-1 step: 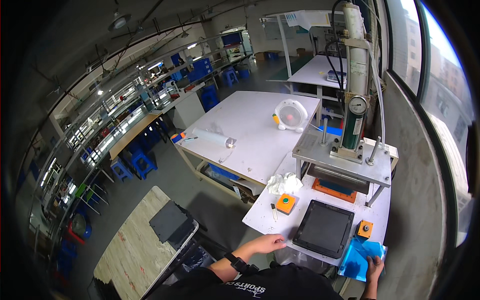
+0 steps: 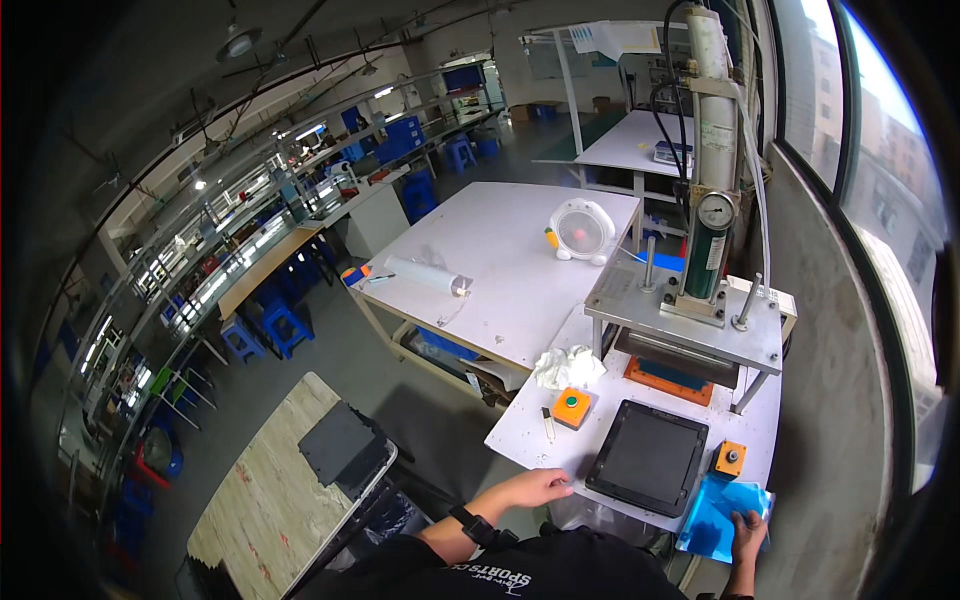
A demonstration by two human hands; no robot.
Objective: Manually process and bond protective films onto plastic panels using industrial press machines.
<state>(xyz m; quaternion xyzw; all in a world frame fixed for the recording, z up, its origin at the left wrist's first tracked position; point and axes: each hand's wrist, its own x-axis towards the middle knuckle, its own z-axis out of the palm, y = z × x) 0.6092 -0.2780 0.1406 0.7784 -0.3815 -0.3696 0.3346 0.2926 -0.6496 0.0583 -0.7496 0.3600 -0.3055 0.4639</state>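
My right hand [image 2: 748, 536] is closed on blue film sheets [image 2: 712, 520], glossy and partly see-through, at the front right corner of the white worktable. My left hand [image 2: 541, 487] is at the table's front edge, fingers loosely curled together, with nothing visible in them. Between the hands a black rectangular frame-like panel [image 2: 648, 455] lies flat on the table, touched by neither hand. An orange box with a dark knob [image 2: 730, 459] stands right beside the film. Left of the panel is an orange box with a green button [image 2: 572, 407].
A press [image 2: 690, 310] with a steel plate and gauge stands behind the panel, an orange-edged base [image 2: 668, 382] under it. White crumpled cloth [image 2: 569, 367] lies left of it. A small fan [image 2: 583, 232] stands on the farther table. At left, a dark flat stack [image 2: 342, 444] sits on a wood-patterned table.
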